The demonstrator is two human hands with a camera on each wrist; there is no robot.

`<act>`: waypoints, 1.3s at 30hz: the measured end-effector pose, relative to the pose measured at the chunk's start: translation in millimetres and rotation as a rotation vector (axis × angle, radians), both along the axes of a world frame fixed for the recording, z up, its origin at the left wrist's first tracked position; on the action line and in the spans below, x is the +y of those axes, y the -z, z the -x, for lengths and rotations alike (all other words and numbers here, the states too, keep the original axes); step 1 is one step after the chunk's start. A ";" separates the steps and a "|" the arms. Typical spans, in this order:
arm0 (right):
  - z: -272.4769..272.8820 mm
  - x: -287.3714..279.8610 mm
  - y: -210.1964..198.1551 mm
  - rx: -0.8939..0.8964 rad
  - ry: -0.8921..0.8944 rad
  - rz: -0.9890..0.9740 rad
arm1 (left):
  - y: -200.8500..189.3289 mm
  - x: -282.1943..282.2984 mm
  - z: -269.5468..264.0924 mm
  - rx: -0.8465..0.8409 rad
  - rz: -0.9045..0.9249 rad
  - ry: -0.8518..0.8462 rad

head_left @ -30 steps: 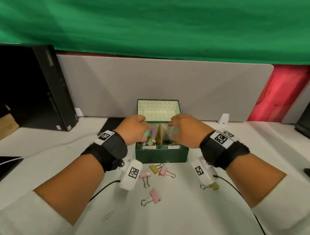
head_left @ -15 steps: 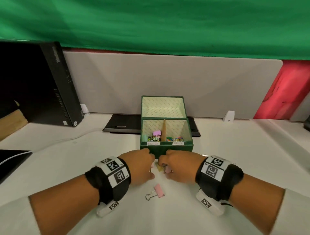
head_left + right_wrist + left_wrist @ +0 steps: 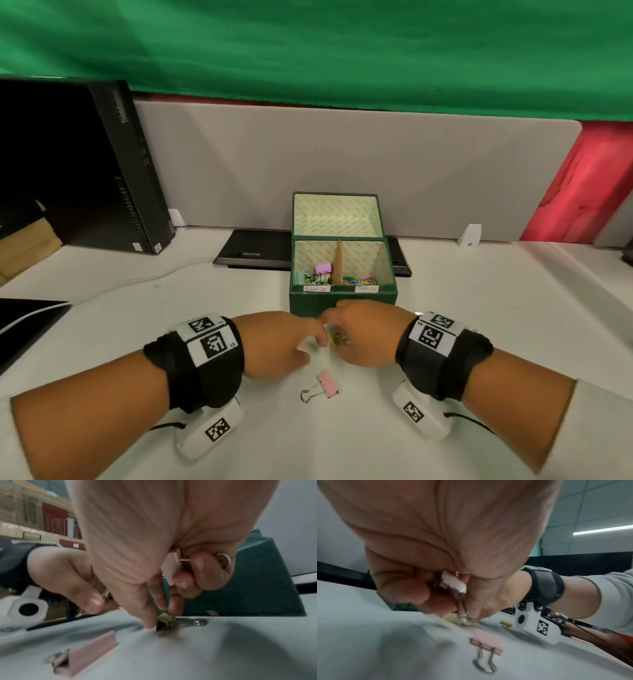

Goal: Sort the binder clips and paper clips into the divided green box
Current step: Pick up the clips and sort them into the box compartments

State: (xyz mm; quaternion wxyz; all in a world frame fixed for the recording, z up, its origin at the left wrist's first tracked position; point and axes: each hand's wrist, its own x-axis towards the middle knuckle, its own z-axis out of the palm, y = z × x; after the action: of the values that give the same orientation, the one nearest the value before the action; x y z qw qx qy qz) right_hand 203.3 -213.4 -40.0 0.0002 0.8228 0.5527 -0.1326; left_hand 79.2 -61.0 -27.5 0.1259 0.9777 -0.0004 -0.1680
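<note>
The green box [image 3: 342,303] stands open, with binder clips in its left compartment and paper clips in its right. Both hands are down on the table just in front of it. My left hand [image 3: 317,342] grips a pink binder clip [image 3: 453,584] in its curled fingers. My right hand [image 3: 334,337] holds another pink binder clip [image 3: 171,566] under its curled fingers. Its thumb and forefinger pinch a yellow binder clip [image 3: 165,622] that lies on the table. A third pink binder clip [image 3: 327,383] lies loose nearer to me.
A small yellow binder clip [image 3: 506,624] lies by my right wrist camera. A black flat device [image 3: 253,253] sits behind the box, a black computer case [image 3: 102,164] stands at the back left, and a grey partition [image 3: 342,164] closes the far edge.
Both hands came back from over the box down to the table in front of it and closed on clips there. In the last half second they barely moved.
</note>
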 end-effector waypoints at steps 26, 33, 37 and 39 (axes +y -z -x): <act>-54.0 49.9 -71.5 0.635 0.478 -0.702 | -31.2 21.2 -31.4 -0.428 0.034 -0.203; -59.6 -17.5 -76.0 0.398 0.460 -0.761 | -43.0 48.9 -97.5 -0.476 0.026 -0.363; -71.2 -70.6 -59.2 0.212 0.486 -0.615 | -42.2 53.7 -107.7 -0.438 -0.034 -0.351; -74.8 -95.2 -48.3 0.102 0.474 -0.480 | -41.1 52.5 -108.9 -0.424 -0.024 -0.304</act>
State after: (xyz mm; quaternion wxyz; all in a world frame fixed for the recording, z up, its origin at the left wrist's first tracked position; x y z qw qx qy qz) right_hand 278.1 -308.6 8.4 -0.2519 0.8972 0.3610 -0.0362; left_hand 188.1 -8.5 13.5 0.1350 0.9814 0.1221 0.0614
